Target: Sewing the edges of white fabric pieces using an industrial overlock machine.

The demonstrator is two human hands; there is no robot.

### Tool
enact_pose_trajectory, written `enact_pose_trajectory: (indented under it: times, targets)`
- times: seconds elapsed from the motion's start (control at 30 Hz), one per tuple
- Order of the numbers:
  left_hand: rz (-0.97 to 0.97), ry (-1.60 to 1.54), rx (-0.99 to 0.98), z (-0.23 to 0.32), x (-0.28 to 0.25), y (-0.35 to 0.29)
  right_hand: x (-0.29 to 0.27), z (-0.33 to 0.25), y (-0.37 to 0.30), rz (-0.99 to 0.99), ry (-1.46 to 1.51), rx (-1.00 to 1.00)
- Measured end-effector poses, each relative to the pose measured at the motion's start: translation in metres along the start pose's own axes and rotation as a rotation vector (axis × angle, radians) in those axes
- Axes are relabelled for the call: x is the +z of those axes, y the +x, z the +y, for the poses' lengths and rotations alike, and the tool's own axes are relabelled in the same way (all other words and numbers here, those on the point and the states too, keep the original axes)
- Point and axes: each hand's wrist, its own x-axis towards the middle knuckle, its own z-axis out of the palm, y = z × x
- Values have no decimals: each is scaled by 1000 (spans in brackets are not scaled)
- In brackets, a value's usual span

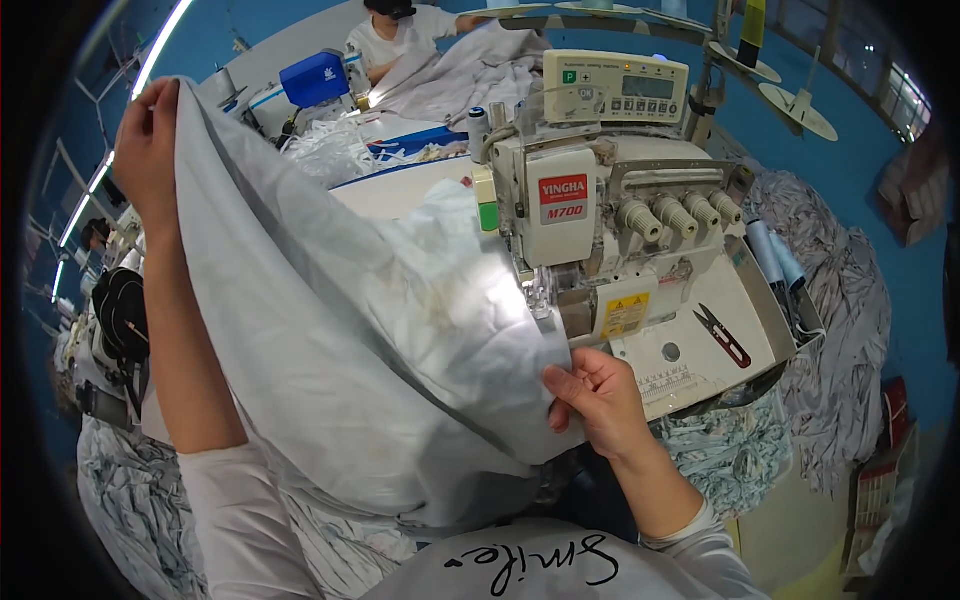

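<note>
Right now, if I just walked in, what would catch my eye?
Probably the big pale grey cloth spread across the middle, lifted at upper left by the left hand. Right of centre stands an off-white sewing machine, a bright glow beside it; just below, the right hand pinches the cloth's edge.

The left hand holds grey fabric high — the right hand pinches its edge near a sewing machine (snips lying nearby).

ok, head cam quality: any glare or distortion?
Head view: a patch of draped pale grey fabric is blown out white beside the boxy white sewing machine; head view: the row of long white tube lights bows, and the corners go black.
</note>
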Motion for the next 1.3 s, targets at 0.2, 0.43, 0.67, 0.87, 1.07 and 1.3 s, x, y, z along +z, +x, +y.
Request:
enact_pose_trajectory:
  times: [0.2, 0.43, 0.67, 0.87, 1.07, 1.3]
  targets:
    - [-470, 435, 131, -68, -23, -25, 1, 0, -2, -22, 17, -4]
    - [-1244, -58, 0, 104, -135, -236, -4, -1, 0, -12, 24, 33]
    - [-696, -165, -403, 80, -112, -260, -2, 1, 2, 2, 7, 4]
    - [-635, -198, -339, 63, -78, -214, -3, 0, 1, -3, 2, 10]
    - [-568, -122, -154, 56, -43, -186, -5, 2, 2, -11, -6, 4]
    - [-498, -176, -185, 31, -20, -154, -6, 4, 3, -23, -9, -9]
